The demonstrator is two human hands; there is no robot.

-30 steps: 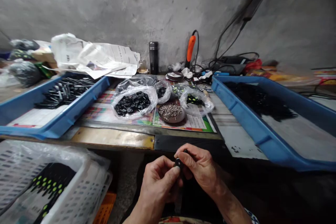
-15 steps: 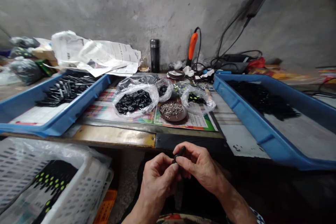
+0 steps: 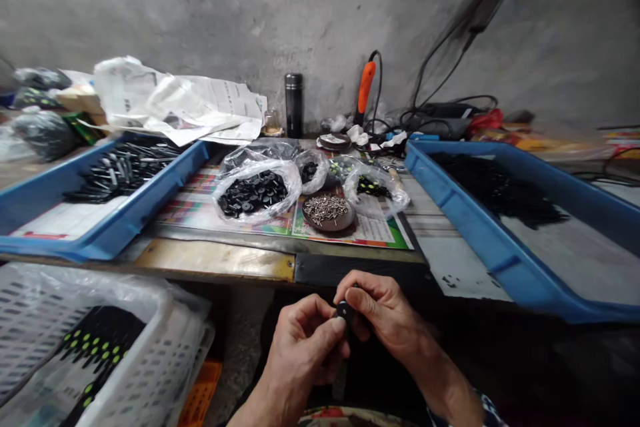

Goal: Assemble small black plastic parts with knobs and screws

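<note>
A rough grey concrete wall (image 3: 320, 7) rises behind a wooden table (image 3: 215, 260), with black cables (image 3: 440, 47) running down it at upper right. Two blue plastic trays sit on the table. The right one (image 3: 465, 230) holds a dark mass of thin pieces, and the left one (image 3: 165, 177) holds black rods with metal ends, lying on white paper. At lower left, a white perforated plastic basket (image 3: 170, 347) holds black pieces dotted with green under clear plastic, with an orange crate (image 3: 200, 393) beside it. Crumpled white papers (image 3: 200, 103) at upper left carry print too small to read; no brand can be made out. Behind the middle of the table stand a black flask (image 3: 294, 105) and an orange-handled tool (image 3: 366, 85). A colourful printed sheet (image 3: 185, 203) lies under clear plastic bags, the largest holding black discs (image 3: 253, 193), beside a brown dish of metal screws (image 3: 327, 212).

At bottom centre, just off the table's front edge, the left hand (image 3: 300, 353) and right hand (image 3: 385, 313) are close together, fingers curled, pinching a small black part (image 3: 344, 310) between them.
</note>
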